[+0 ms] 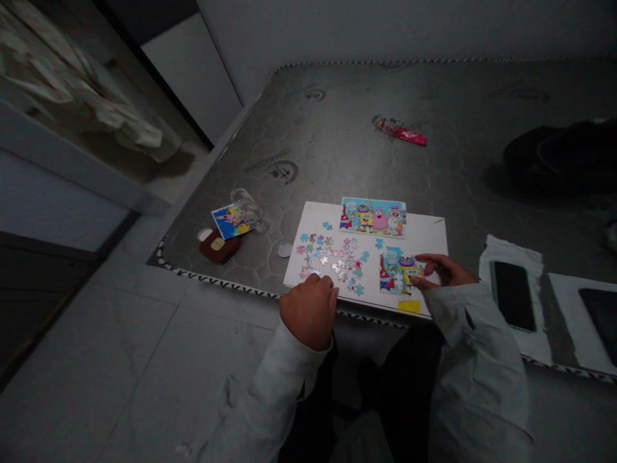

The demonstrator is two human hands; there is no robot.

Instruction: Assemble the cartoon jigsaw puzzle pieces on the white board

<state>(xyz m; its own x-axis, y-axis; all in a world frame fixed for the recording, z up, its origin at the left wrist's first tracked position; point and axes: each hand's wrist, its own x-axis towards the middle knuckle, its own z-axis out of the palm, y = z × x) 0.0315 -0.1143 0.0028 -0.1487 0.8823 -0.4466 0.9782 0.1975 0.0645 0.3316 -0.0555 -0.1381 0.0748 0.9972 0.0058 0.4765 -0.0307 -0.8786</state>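
A white board (424, 233) lies near the front edge of the grey mat. Loose jigsaw pieces (340, 262) are spread over its left half. My left hand (309, 310) rests at the board's front left edge, fingers curled at the nearest pieces; what its fingertips hold, if anything, is hidden. To the right is a partly joined puzzle (393, 273). My right hand (446, 270) is at its right side, thumb and forefinger apart, touching or just over its edge. Behind lies the full reference picture (373, 217). A yellow patch (409, 306) marks the board's front edge.
A brown case (219, 247), a cartoon card (231, 222) and clear plastic (247, 207) lie left of the board. A red packet (401, 132) is farther back. At the right are a phone (513, 296), a dark tablet-like object (600, 321) and a black item (559, 157).
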